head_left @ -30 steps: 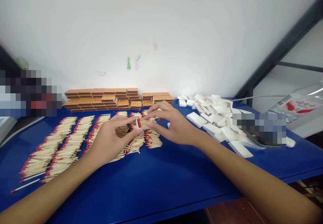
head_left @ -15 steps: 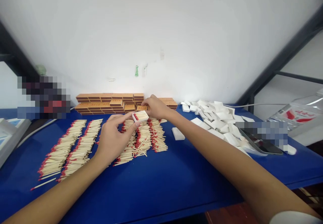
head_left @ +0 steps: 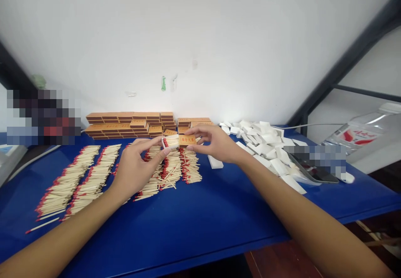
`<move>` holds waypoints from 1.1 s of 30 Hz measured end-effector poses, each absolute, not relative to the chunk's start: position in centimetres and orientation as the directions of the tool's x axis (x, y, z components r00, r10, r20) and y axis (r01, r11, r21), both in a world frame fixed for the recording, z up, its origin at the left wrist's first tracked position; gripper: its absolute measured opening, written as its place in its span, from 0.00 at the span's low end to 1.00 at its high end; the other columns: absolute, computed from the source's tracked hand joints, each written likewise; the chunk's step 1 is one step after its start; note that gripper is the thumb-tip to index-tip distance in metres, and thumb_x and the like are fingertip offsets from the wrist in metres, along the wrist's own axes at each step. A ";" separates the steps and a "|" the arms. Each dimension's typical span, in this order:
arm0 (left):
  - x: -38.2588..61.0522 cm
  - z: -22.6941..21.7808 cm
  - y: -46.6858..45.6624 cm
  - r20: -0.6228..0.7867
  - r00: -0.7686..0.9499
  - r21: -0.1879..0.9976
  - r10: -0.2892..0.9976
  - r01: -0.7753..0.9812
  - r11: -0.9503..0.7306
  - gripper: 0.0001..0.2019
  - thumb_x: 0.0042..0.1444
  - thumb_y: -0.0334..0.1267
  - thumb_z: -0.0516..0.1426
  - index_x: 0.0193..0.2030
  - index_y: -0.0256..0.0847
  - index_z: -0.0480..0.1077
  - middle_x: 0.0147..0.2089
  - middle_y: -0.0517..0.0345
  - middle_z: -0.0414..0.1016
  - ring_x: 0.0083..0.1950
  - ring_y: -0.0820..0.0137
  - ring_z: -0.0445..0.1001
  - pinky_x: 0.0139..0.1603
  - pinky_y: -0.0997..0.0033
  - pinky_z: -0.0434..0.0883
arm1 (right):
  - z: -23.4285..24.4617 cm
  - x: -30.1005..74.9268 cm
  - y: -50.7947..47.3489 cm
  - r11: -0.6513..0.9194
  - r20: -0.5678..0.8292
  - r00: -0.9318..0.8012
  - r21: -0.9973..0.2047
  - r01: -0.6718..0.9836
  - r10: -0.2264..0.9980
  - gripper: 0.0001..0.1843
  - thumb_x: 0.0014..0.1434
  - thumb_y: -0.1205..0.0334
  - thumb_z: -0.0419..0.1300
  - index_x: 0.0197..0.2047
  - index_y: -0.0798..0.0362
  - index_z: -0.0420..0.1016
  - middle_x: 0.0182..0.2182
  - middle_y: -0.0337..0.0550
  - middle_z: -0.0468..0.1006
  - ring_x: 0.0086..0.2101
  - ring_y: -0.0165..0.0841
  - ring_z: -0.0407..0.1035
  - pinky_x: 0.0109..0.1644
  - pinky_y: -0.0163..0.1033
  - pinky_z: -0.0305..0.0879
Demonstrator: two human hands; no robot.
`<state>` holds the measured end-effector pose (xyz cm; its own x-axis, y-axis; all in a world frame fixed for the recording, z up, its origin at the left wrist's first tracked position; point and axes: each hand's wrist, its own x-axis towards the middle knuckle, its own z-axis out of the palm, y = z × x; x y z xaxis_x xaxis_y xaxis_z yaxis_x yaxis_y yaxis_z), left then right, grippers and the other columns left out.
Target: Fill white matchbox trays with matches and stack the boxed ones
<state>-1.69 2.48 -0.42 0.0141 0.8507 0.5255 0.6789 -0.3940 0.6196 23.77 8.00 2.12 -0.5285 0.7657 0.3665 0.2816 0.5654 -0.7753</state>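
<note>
My left hand (head_left: 134, 167) pinches a small white tray filled with red-tipped matches (head_left: 169, 141), held above the blue table (head_left: 194, 223). My right hand (head_left: 216, 144) grips an orange matchbox sleeve (head_left: 187, 140) right against the tray's right end. Both hands hover over rows of loose matches (head_left: 169, 169) spread across the table. Behind them, orange matchboxes (head_left: 125, 125) are stacked along the white wall.
A heap of empty white trays (head_left: 266, 144) lies at the right, one single tray (head_left: 215, 162) apart near my right wrist. More match rows (head_left: 78, 179) lie at the left. A phone (head_left: 310, 169) and a plastic bag (head_left: 363, 136) sit at the far right.
My right hand reached back to the orange stack, took a sleeve and brought it to the filled tray in my left hand. The left hand kept holding the tray.
</note>
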 end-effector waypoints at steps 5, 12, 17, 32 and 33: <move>-2.0 -0.2 2.9 0.514 0.086 0.617 0.854 0.654 -0.438 0.25 0.59 0.58 0.63 0.57 0.48 0.78 0.55 0.53 0.81 0.56 0.57 0.77 0.58 0.59 0.72 | 2.0 24.2 8.6 0.527 0.361 -0.517 -0.821 0.220 0.776 0.23 0.56 0.57 0.70 0.56 0.47 0.78 0.57 0.46 0.78 0.57 0.42 0.72 0.60 0.53 0.75; -2.0 -0.1 3.0 0.459 0.118 0.674 0.880 0.599 -0.432 0.24 0.58 0.57 0.65 0.56 0.46 0.79 0.52 0.53 0.82 0.53 0.58 0.79 0.56 0.59 0.73 | 1.4 23.8 8.3 0.500 0.375 -0.539 -0.860 0.101 0.754 0.21 0.57 0.59 0.70 0.54 0.47 0.77 0.57 0.44 0.78 0.57 0.40 0.73 0.62 0.51 0.74; -1.8 -0.3 2.9 0.444 0.165 0.695 0.881 0.557 -0.455 0.23 0.56 0.55 0.67 0.55 0.49 0.80 0.53 0.53 0.81 0.55 0.57 0.77 0.57 0.57 0.73 | 1.6 22.4 6.7 0.426 0.326 -0.583 -0.904 0.038 0.744 0.20 0.57 0.61 0.70 0.54 0.47 0.76 0.53 0.43 0.80 0.55 0.39 0.74 0.60 0.49 0.75; -1.6 -0.3 2.5 0.424 0.317 0.679 0.849 0.509 -0.529 0.18 0.48 0.53 0.72 0.45 0.53 0.83 0.45 0.56 0.81 0.47 0.59 0.75 0.49 0.58 0.72 | 2.5 22.3 5.2 0.560 0.319 -0.722 -0.821 0.114 0.615 0.20 0.64 0.62 0.64 0.59 0.43 0.77 0.57 0.43 0.79 0.55 0.37 0.74 0.59 0.49 0.73; -1.6 -0.3 2.5 0.433 0.300 0.664 0.850 0.531 -0.526 0.17 0.49 0.52 0.71 0.45 0.53 0.83 0.45 0.56 0.82 0.47 0.59 0.76 0.49 0.59 0.72 | 2.5 22.4 5.3 0.618 0.344 -0.712 -0.770 0.160 0.612 0.20 0.64 0.61 0.65 0.58 0.43 0.77 0.56 0.43 0.79 0.54 0.37 0.74 0.58 0.49 0.72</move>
